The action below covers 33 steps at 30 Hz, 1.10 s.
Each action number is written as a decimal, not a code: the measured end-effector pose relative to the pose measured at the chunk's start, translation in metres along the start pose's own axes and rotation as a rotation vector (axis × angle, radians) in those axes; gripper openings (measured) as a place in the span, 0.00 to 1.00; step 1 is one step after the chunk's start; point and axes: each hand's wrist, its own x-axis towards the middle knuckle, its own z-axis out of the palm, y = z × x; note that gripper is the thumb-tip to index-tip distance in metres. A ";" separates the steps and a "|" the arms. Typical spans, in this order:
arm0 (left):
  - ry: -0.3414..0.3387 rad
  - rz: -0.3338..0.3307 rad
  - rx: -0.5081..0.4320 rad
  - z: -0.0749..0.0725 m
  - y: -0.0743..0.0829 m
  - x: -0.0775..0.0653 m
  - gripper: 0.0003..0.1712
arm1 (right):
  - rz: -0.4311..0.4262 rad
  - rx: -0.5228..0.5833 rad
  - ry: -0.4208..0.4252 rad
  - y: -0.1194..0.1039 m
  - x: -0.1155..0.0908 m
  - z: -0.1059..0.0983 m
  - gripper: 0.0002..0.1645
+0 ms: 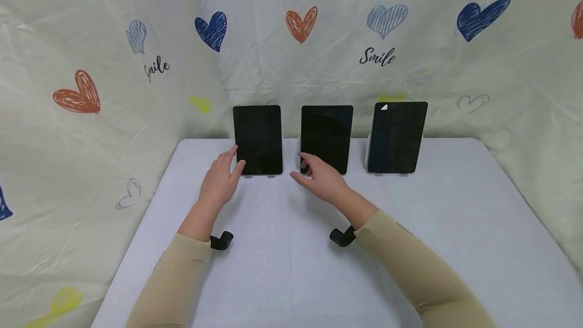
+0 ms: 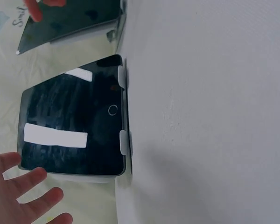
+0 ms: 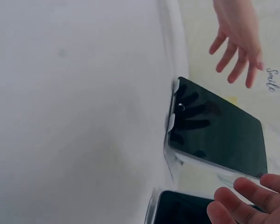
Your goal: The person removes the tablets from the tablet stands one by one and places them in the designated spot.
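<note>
Three black tablets lean upright on white stands along the table's far side. My left hand (image 1: 218, 178) is held beside the left tablet (image 1: 258, 140), thumb and fingers apart; the left wrist view shows its fingers (image 2: 30, 179) spread near that tablet's edge. Just in front of the middle tablet (image 1: 327, 133) is my right hand (image 1: 322, 178), with loosely bent fingers and nothing in them. In the right wrist view its fingertips (image 3: 245, 198) overlap the middle tablet (image 3: 182, 210). Whether either hand touches a tablet, I cannot tell.
The right tablet (image 1: 398, 138), with a small white mark in its top corner, stands apart from both hands. A white cloth covers the table (image 1: 282, 267). Behind hangs a pale curtain (image 1: 255, 65) printed with hearts. Black wrist cameras (image 1: 342, 237) sit under the wrists.
</note>
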 end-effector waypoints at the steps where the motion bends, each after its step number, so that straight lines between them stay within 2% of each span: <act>1: -0.002 -0.008 -0.005 -0.001 -0.001 0.001 0.39 | -0.002 0.011 0.003 -0.002 0.003 0.002 0.43; 7: -0.011 -0.052 -0.011 -0.002 -0.006 0.009 0.40 | 0.023 0.063 0.019 -0.013 0.020 0.010 0.41; 17: -0.010 -0.118 -0.043 -0.003 -0.015 0.027 0.37 | 0.110 0.110 0.033 -0.030 0.048 0.021 0.45; 28: -0.019 -0.141 -0.094 0.000 -0.011 0.049 0.36 | 0.147 0.100 0.014 -0.041 0.070 0.023 0.51; 33: -0.035 -0.168 -0.117 0.001 -0.011 0.055 0.36 | 0.167 0.098 0.007 -0.043 0.079 0.025 0.51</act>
